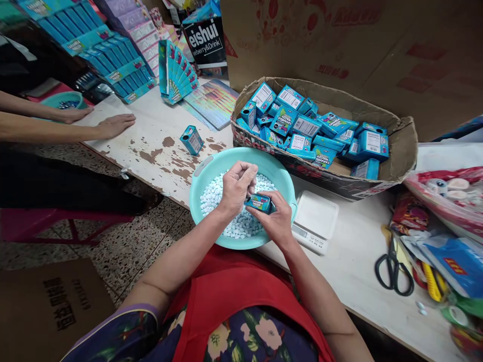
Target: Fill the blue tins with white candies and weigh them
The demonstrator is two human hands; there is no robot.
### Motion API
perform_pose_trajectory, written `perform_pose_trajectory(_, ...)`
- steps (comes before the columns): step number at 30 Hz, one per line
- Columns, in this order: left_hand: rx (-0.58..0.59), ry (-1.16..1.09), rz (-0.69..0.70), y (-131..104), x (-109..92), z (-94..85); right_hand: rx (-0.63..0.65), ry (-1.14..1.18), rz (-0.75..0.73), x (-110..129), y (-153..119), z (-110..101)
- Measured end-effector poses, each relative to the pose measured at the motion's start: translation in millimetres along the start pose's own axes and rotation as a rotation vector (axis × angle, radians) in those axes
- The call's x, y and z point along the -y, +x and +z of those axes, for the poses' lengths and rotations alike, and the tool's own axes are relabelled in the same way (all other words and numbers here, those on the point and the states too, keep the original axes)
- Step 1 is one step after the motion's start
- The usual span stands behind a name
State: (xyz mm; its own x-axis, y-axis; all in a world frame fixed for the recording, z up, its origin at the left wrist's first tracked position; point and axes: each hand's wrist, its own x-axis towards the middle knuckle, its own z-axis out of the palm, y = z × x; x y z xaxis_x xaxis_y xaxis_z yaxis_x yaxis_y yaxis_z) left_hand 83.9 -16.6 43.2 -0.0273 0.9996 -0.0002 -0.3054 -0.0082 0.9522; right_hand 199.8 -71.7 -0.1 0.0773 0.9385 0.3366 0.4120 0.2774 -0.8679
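In the head view, my right hand (277, 218) grips a small blue candy box (258, 202) printed "Caramelo Macizo", tilted on its side. My left hand (238, 188) is closed at the box's left end, its fingertips bunched together; what they hold, if anything, is hidden. Both hands are over a turquoise basin (196, 193) full of small white candies (241, 223). Another blue box (191, 140) stands upright on the table, left of the basin's far rim.
A cut-down cardboard carton (403, 136) heaped with blue boxes stands behind the basin. Right of it lie a white digital scale (317, 216), black-handled scissors (393, 271) and plastic bags. Display packs (130, 75) are stacked far left, near another person's hands (115, 125).
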Motion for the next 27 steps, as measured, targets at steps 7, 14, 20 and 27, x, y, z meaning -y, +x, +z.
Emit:
perform_pose_trajectory(7,0.011,-0.037,-0.065,-2.7,-3.1,0.5,0.006,0.015,0.015,-2.0,-0.4,0.8)
perform_pose_trajectory(14,-0.112,-0.038,0.010,0.7,-18.3,-17.0,-0.069,0.279,0.230,-5.5,-0.4,-7.1)
perform_pose_trajectory(20,0.255,0.891,-0.030,-10.9,-1.0,-73.4,-0.093,0.295,0.214,3.6,-2.6,-7.9)
perform_pose_trajectory(27,0.836,1.589,0.179,-42.1,23.3,-75.0,-0.394,0.207,0.181,8.6,-7.2,-69.0)
